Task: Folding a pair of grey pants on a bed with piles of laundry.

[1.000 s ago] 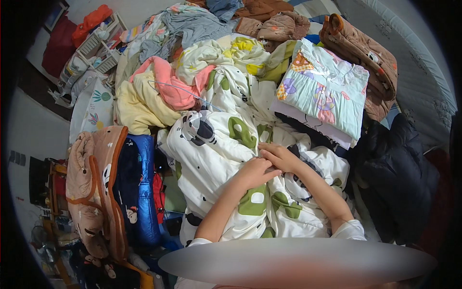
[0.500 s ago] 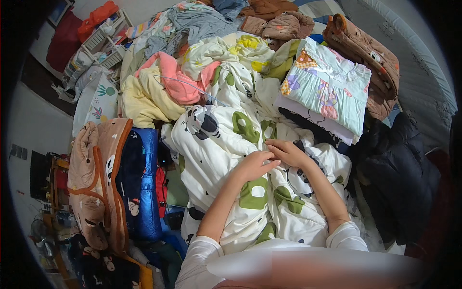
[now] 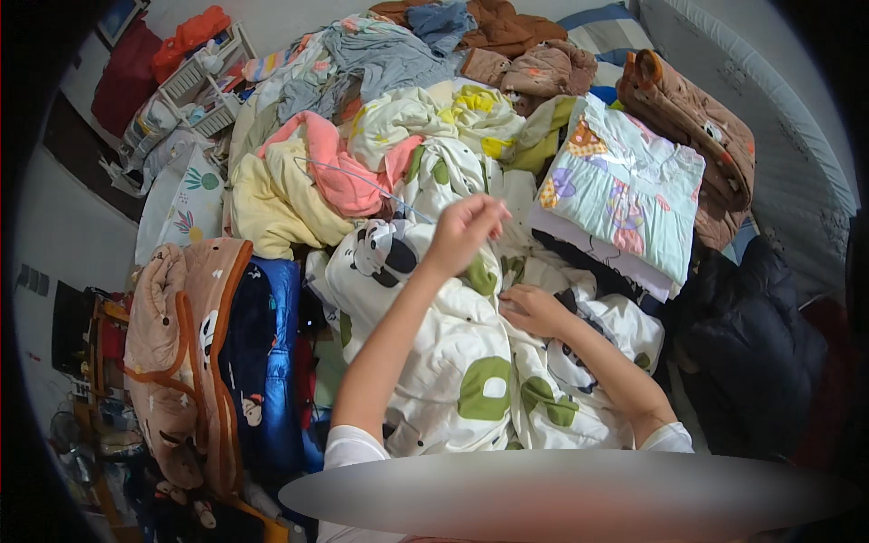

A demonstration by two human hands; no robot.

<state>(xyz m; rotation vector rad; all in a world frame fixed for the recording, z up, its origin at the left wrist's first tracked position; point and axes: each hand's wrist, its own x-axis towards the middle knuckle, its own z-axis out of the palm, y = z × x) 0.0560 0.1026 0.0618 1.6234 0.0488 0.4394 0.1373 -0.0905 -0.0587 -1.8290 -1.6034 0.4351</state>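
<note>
A white duvet or duvet cover [image 3: 444,371] with panda prints and green patches lies bunched in front of me. My left hand [image 3: 469,237] is raised over its far part, fingers curled in, and I see nothing in them. Lower and to the right, my right hand [image 3: 534,312] rests on the fabric beside a long fold, its fingers slightly bent and apart. Beyond my left hand, a thin wire hanger [image 3: 362,181] lies across a pink cloth [image 3: 339,172] and a cream blanket [image 3: 276,199].
Right of the duvet stands a folded stack topped by a pale mint garment [image 3: 625,181], with a dark puffy jacket [image 3: 747,344] nearer me. Folded brown quilted bedding [image 3: 186,353] and a blue puffy item [image 3: 281,353] are at left. Loose clothes [image 3: 371,59] cover the far side.
My left hand has lifted off the duvet, away from my right hand, moving up and farther from me, its fingers curling. My right hand stays on the fabric. The view has shifted slightly.
</note>
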